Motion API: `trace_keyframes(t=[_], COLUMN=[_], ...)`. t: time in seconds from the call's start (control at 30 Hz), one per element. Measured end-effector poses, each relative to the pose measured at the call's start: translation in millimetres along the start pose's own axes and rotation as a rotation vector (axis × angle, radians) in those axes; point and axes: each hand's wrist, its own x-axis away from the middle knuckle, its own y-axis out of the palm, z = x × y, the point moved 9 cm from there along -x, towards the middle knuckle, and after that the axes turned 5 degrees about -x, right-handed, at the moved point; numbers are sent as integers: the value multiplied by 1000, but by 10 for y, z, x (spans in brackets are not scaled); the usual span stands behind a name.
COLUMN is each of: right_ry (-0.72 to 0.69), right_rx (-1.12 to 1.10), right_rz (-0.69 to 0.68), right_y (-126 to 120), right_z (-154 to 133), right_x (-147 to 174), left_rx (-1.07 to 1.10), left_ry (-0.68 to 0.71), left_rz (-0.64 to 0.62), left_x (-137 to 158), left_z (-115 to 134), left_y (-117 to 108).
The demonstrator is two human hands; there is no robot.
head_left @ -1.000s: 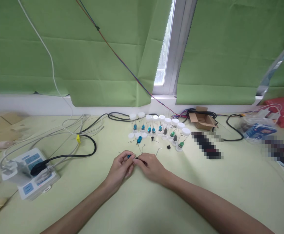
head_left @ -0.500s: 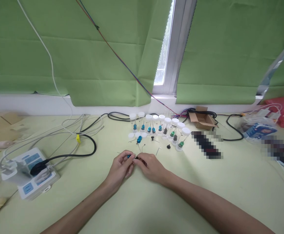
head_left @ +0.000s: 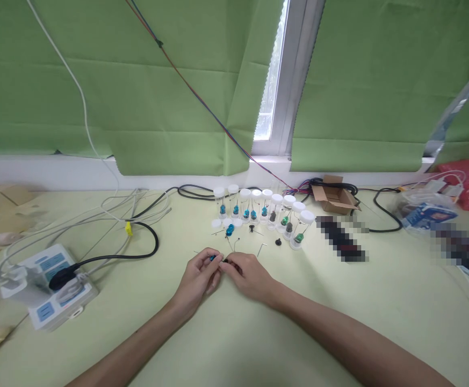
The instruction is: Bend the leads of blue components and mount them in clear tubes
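My left hand (head_left: 200, 273) is closed on a small shiny blue metal part (head_left: 212, 258); a thin rod sticks out to its left. Against it, my right hand (head_left: 251, 273) pinches a small black part (head_left: 225, 261), mostly covered by the fingers. The fingertips of both hands meet just above the table. Beyond them lie loose blue parts (head_left: 230, 230), thin bent wires, a black piece (head_left: 278, 242) and a small L-shaped hex key (head_left: 262, 249). Clear tubes with white caps (head_left: 276, 199) stand in a curved row behind, with blue, green or dark pieces inside.
A white power strip (head_left: 63, 285) with plugs and tangled cables lies at the left. At the back right are an open cardboard box (head_left: 334, 199), black cable and a plastic bag holding a blue packet (head_left: 431, 215). Green curtains (head_left: 170, 97) hang behind the table.
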Motion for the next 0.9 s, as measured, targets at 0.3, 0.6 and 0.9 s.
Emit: trace_keyframes(t=[0.3,0.6,0.9], right_ry=[15,-2,-13], right_rx=[-26,-5,-15], right_rz=[-10,-14,-11], right_y=[1,1,-2], right_z=[-10,-15,-16], right_x=[2,3,5], left_rx=[8,17,12], left_ry=[-12,-23,-17], left_rz=[7,4,-11], left_x=[19,20,13], left_z=[18,45,16], left_y=[5,25,20])
